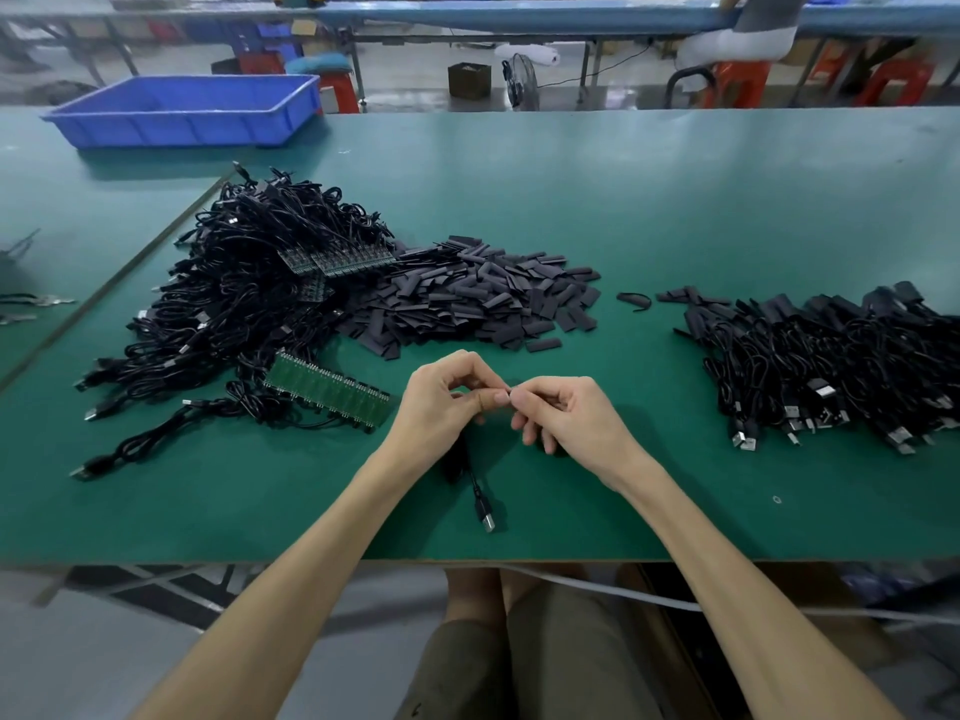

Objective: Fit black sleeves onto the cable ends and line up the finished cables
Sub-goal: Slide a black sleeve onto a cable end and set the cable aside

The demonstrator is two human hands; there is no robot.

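Pinch grip: left hand (441,402), right hand (569,420) hold cable (480,504).

Factory floor: long green workbench (675,200), cable heaps (249,283).

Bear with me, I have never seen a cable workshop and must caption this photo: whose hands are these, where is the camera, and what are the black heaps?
There is no machine here. A person works with bare hands, filmed by a camera worn on the head that looks down at a green table. The left hand grips a black USB cable whose plug lies near the table's front edge. The right hand pinches at its other end, which the fingers hide. On the left lies a heap of tangled cables with green circuit-board strips. In the middle are loose black sleeves, and on the right sleeved cables. A blue bin stands at the far left.
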